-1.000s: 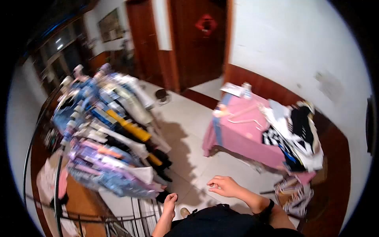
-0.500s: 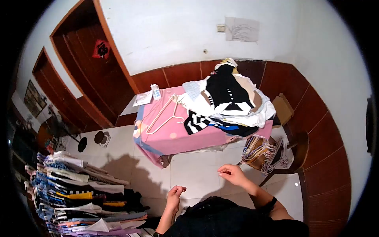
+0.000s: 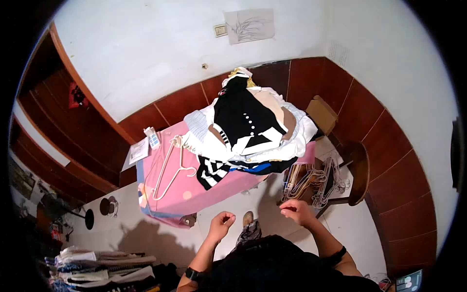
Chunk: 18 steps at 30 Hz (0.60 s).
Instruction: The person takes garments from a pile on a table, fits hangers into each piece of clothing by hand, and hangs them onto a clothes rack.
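Note:
My left hand (image 3: 222, 225) is in the air in front of my body, its fingers loosely curled and apart with nothing visible in them. To the right, my right hand (image 3: 297, 212) is also raised, half bent, with a gap between thumb and fingers and nothing held. It is nearest to a bunch of hangers (image 3: 316, 182) on a chair, without visibly touching them. Beyond both hands, a heaped pile of clothes lies on the table, topped by a black garment with white buttons (image 3: 248, 114). A pale hanger (image 3: 168, 170) lies left of the pile on the pink cloth (image 3: 209, 197).
A wooden chair (image 3: 359, 173) stands right of the table, with a cardboard box (image 3: 322, 114) behind. A white bottle (image 3: 152, 138) and paper (image 3: 138, 151) sit at the table's left end. A rack of hung clothes (image 3: 102, 270) is at lower left.
My view has turned right and I am nearer the table. The clothes rack has slid down and left in view. My foot now shows, and both hands stay raised without anything in them.

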### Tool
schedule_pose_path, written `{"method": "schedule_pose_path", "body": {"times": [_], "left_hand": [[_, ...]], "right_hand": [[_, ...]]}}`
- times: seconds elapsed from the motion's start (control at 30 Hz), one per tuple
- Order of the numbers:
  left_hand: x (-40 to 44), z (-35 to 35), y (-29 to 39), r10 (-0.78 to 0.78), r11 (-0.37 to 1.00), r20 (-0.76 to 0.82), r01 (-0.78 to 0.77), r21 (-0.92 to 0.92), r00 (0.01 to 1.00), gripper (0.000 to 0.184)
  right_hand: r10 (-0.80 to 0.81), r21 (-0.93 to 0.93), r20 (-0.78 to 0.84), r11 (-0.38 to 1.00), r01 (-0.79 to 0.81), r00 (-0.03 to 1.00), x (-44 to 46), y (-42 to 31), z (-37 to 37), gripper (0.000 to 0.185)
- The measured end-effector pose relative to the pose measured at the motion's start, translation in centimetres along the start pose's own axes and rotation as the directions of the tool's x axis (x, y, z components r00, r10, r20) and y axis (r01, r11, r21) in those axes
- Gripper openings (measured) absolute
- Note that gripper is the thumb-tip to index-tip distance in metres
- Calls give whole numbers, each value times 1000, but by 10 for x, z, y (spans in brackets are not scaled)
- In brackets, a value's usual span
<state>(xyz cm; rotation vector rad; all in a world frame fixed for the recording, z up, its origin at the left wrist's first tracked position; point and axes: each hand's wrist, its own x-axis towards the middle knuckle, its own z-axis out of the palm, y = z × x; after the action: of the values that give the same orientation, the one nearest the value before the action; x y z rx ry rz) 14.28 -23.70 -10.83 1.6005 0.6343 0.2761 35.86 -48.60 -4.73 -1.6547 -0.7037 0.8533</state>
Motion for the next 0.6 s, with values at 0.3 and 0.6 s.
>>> {"method": "schedule_pose_path", "body": {"times": [0.3,0.6], "left_hand": [[201,-9,59,402,819,96,-405,406,911,33],[305,25,55,372,584,87,-305,752,924,42]], "right_hand": [[83,46,-61,996,-80,995,119,-56,-14,24],[209,11,108,977,-212,972,193,-38,14,25]]}}
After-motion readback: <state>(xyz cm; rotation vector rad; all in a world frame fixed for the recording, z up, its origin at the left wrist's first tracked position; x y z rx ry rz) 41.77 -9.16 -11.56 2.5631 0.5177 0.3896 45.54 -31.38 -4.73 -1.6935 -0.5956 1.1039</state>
